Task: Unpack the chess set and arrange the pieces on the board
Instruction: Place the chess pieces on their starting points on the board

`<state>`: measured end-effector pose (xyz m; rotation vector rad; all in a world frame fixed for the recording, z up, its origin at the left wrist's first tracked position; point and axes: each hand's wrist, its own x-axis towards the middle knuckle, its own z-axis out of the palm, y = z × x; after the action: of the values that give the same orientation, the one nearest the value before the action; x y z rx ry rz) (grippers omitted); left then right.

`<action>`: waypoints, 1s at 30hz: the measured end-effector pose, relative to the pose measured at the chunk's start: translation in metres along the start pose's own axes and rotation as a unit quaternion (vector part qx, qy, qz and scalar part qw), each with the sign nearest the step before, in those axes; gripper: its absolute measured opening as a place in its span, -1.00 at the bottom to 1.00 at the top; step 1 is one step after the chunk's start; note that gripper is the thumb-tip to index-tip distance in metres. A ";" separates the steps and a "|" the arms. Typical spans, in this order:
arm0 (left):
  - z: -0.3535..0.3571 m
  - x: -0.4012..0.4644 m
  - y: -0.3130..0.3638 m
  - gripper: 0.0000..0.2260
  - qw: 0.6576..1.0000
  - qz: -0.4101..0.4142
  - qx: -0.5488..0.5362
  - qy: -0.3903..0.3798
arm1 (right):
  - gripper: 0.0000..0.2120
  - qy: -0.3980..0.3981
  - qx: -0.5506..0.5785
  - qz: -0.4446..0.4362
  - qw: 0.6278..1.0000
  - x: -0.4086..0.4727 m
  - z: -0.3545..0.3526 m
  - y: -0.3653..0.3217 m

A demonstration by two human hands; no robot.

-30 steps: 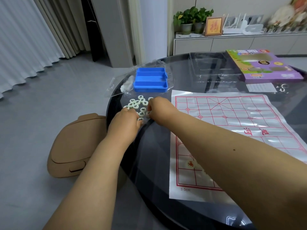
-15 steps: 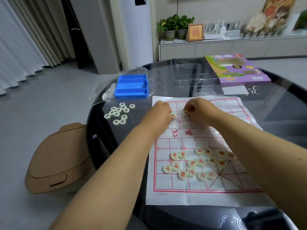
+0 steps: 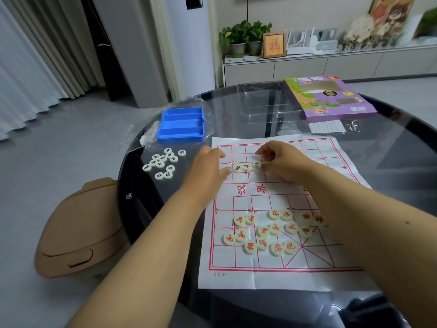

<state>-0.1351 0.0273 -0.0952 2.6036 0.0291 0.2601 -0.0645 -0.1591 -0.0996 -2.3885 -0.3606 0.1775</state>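
Observation:
The white paper board (image 3: 236, 280) with a red grid lies on the round dark glass table (image 3: 390, 150). Several pale round pieces with red characters (image 3: 272, 233) are heaped on its near half. Several pieces with black characters (image 3: 160, 163) lie loose on the glass left of the board. Three more black-marked pieces (image 3: 246, 166) sit in a short row on the board's far half, between my hands. My left hand (image 3: 208, 166) rests there with fingers spread, its thumb tip at the leftmost piece. My right hand (image 3: 281, 162) pinches the rightmost piece of the row.
A blue compartment tray (image 3: 181, 125) on a clear plastic bag (image 3: 139, 136) stands beyond the loose pieces. A clear plastic insert (image 3: 260, 102), purple box (image 3: 331, 98), paper slip (image 3: 326, 126) and metal rings (image 3: 353, 126) lie at the back. A tan bin (image 3: 78, 228) sits on the floor to the left.
Both hands left the heap of black-marked pieces on the glass and moved right onto the board's far half. Three pieces now lie there in a row. My view swung right.

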 end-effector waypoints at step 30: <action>-0.044 -0.015 -0.116 -0.82 0.989 -0.114 0.073 0.065 | -0.68 -0.117 -0.170 -0.253 0.945 0.068 0.115 -0.133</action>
<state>-0.1544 0.1485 -0.1183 2.6930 0.4036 0.3569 -0.0532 0.0292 -0.0977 -2.5165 -1.1835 0.1707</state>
